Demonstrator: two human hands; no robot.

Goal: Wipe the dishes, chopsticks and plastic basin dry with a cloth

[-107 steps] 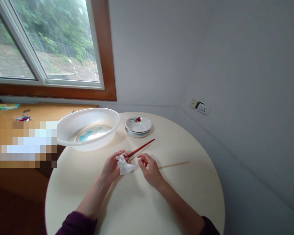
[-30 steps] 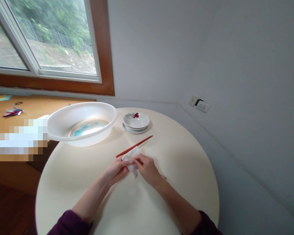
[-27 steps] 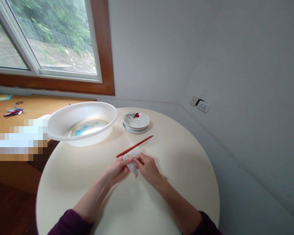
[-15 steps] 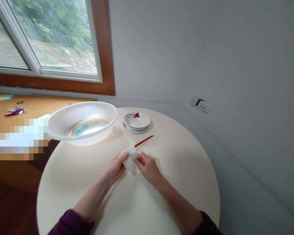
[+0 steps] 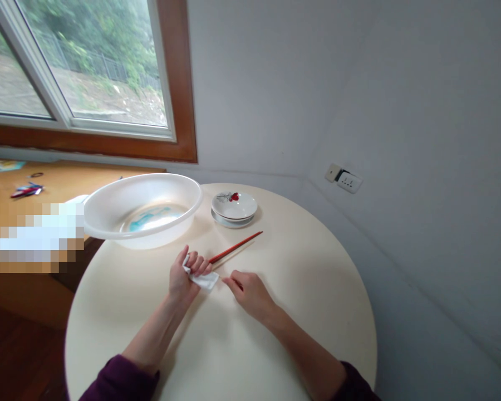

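White tissue (image 5: 204, 280): bunched in my left hand (image 5: 180, 281), above the surface (image 5: 309, 284), with a loose flap toward my right hand (image 5: 254, 295). Left fingers (image 5: 199, 263) are curled closed over it, thumb raised. Right fingers (image 5: 230, 283) are narrow, pinching the end of a pale thin stick (image 5: 220, 277); the stick's other end is hidden, apparently inside the tissue.

Judgement on handling: the step looks like drawing the stick through the tissue. Even, light pressure from the left fingers should give contact all round; squeezing hard may snag the paper or bend the stick. The right pinch needs to be firm but not twisting, and the pull straight along the stick's length. The flap is thin and could tear or slip off, so I would fold it in under the left fingers for full cover. Turning the stick slightly between strokes should reach every side.

Further out: a red stick (image 5: 237, 246) lies on the surface just beyond my left fingers, with a second pale stick (image 5: 242, 248) alongside. A low sweep could knock both, so a little lift helps. Stacked plates (image 5: 234, 207) and a translucent basin (image 5: 148, 239) are farther back, leaving elbow room on my near side.
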